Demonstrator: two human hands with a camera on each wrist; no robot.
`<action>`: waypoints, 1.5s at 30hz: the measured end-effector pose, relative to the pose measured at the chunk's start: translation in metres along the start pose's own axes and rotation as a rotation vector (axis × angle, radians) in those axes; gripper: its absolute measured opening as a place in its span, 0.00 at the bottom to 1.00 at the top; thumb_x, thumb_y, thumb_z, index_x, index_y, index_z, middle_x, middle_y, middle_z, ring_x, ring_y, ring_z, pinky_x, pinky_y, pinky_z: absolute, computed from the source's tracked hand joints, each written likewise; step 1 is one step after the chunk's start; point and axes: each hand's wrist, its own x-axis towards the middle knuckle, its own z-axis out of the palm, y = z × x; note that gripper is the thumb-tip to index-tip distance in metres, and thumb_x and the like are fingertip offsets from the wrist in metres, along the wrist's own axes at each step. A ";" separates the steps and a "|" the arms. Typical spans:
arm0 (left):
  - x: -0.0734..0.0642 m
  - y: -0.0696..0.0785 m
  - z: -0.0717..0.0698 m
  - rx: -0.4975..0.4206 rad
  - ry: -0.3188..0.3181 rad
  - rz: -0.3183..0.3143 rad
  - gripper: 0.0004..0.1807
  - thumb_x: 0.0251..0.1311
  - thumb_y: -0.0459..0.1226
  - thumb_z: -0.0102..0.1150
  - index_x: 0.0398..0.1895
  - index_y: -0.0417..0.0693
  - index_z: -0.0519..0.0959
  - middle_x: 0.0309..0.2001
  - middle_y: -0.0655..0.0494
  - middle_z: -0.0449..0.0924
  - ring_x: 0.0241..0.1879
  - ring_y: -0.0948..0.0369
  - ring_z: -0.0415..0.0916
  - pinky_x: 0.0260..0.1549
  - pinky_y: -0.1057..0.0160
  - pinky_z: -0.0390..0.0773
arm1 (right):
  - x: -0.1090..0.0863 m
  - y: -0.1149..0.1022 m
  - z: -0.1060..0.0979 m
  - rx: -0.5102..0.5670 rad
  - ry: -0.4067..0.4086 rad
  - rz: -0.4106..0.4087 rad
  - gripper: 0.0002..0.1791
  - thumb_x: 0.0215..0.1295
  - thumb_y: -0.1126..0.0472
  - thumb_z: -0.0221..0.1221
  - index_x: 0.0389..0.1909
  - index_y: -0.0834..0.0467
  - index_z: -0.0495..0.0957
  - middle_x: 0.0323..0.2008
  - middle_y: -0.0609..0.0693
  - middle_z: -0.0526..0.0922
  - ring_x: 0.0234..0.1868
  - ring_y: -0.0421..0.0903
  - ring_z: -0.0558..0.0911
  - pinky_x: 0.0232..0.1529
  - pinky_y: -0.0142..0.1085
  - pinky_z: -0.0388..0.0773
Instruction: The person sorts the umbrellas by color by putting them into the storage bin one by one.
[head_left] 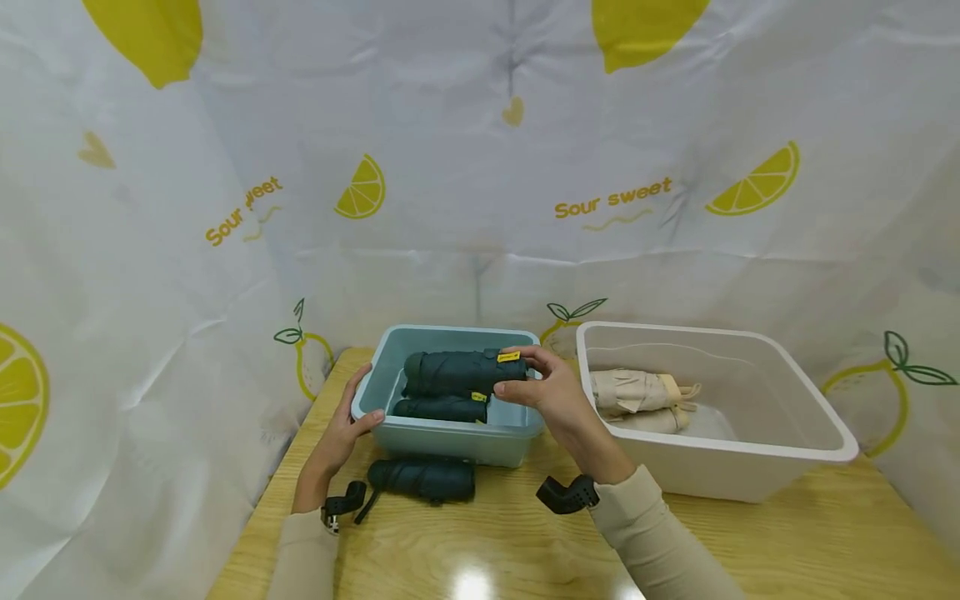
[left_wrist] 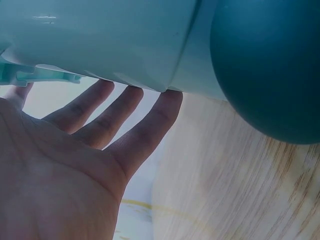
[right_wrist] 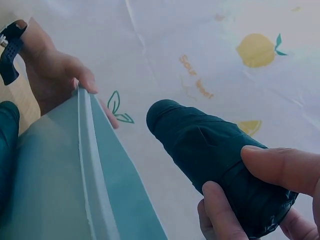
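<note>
My right hand (head_left: 561, 404) grips a dark green folded umbrella (head_left: 450, 373) near one end, thumb on one side and fingers on the other. It is held lengthwise over the light blue bin (head_left: 457, 443); a yellow tag shows by the fingers. Below it, another dark folded umbrella (head_left: 442, 408) lies in the bin. With the thumb over the rim and fingertips against the outer wall, my left hand (head_left: 337, 437) holds the bin's left side. A third dark umbrella (head_left: 423, 481), its strap hanging loose, lies on the table before the bin.
To the right stands a larger white bin (head_left: 712, 458). Beige folded umbrellas (head_left: 633, 392) lie in its left part. Both bins are on a wooden table (head_left: 525, 542), and a lemon-print sheet (head_left: 450, 192) hangs behind and at the sides.
</note>
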 end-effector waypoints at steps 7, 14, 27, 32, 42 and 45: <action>0.002 -0.002 -0.005 0.009 0.000 -0.002 0.45 0.70 0.36 0.53 0.84 0.61 0.42 0.75 0.35 0.49 0.64 0.36 0.60 0.47 0.61 0.78 | 0.029 -0.002 0.007 0.059 0.020 0.047 0.30 0.62 0.75 0.66 0.66 0.63 0.73 0.72 0.61 0.61 0.40 0.44 0.88 0.50 0.40 0.85; 0.001 -0.002 -0.005 0.025 0.015 -0.012 0.45 0.70 0.34 0.53 0.84 0.58 0.42 0.76 0.36 0.48 0.65 0.37 0.60 0.49 0.62 0.76 | 0.049 0.002 0.011 0.067 0.034 0.082 0.30 0.61 0.76 0.66 0.65 0.62 0.74 0.58 0.61 0.72 0.38 0.45 0.87 0.48 0.40 0.85; 0.000 -0.002 -0.004 0.019 0.016 -0.006 0.44 0.71 0.34 0.53 0.84 0.62 0.43 0.77 0.37 0.47 0.65 0.36 0.61 0.49 0.61 0.76 | 0.075 -0.003 0.016 -0.028 0.053 0.150 0.35 0.59 0.75 0.68 0.68 0.59 0.72 0.64 0.61 0.71 0.56 0.55 0.81 0.49 0.39 0.85; -0.001 -0.002 -0.003 0.021 0.016 -0.004 0.45 0.71 0.34 0.53 0.84 0.61 0.42 0.78 0.39 0.47 0.65 0.36 0.60 0.50 0.61 0.76 | 0.084 -0.001 0.017 -0.025 0.051 0.164 0.36 0.60 0.76 0.67 0.70 0.60 0.71 0.64 0.61 0.72 0.56 0.57 0.83 0.49 0.39 0.85; 0.001 -0.003 -0.002 0.030 0.007 0.003 0.45 0.70 0.35 0.54 0.84 0.61 0.43 0.77 0.36 0.48 0.65 0.35 0.60 0.49 0.62 0.76 | 0.098 0.007 0.016 -0.040 0.063 0.198 0.33 0.59 0.77 0.67 0.66 0.61 0.73 0.64 0.63 0.73 0.54 0.58 0.84 0.48 0.41 0.85; 0.001 -0.004 -0.002 0.037 0.019 0.003 0.45 0.70 0.36 0.55 0.84 0.61 0.43 0.76 0.36 0.49 0.65 0.35 0.61 0.50 0.62 0.76 | 0.103 0.009 0.018 -0.068 0.055 0.203 0.32 0.59 0.78 0.66 0.65 0.62 0.74 0.63 0.64 0.74 0.57 0.60 0.83 0.52 0.45 0.84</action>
